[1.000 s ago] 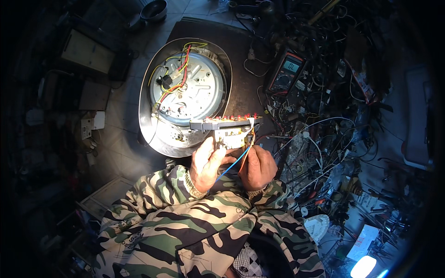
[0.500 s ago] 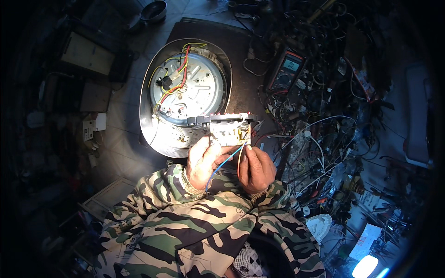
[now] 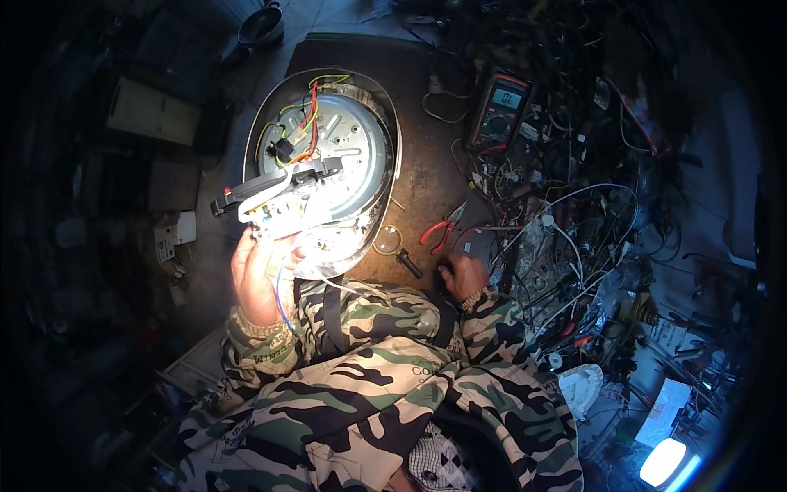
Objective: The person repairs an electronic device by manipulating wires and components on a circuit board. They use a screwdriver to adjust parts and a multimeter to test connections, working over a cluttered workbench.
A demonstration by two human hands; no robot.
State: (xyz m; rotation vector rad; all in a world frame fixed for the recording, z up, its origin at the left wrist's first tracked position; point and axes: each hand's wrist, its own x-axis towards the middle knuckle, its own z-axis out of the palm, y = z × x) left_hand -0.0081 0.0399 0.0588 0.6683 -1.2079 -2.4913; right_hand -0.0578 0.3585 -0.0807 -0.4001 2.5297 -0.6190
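Observation:
My left hand (image 3: 264, 283) is closed on a circuit board module (image 3: 279, 197) in a black frame, tilted over the near left part of an open appliance base. Glare washes out much of the board. A blue wire (image 3: 283, 299) hangs from it beside my wrist. In the oval base sits a round metal plate (image 3: 348, 156) with red and yellow wires. My right hand (image 3: 465, 275) is at the table's near edge, fingers curled; what they hold, if anything, is hidden. Close to it lie red-handled pliers (image 3: 441, 232) and a small magnifying glass with a black handle (image 3: 407, 263).
A multimeter (image 3: 498, 111) with a lit display stands at the table's right side. Beyond it spreads a dense heap of cables and parts (image 3: 549, 238). A bright lamp (image 3: 662, 462) glows at the lower right. A dark pan (image 3: 261, 26) sits at the far left.
My left hand has carried the module left and tilted it over the base. My right hand has let go of its wires and moved down to the table, uncovering the pliers and magnifying glass.

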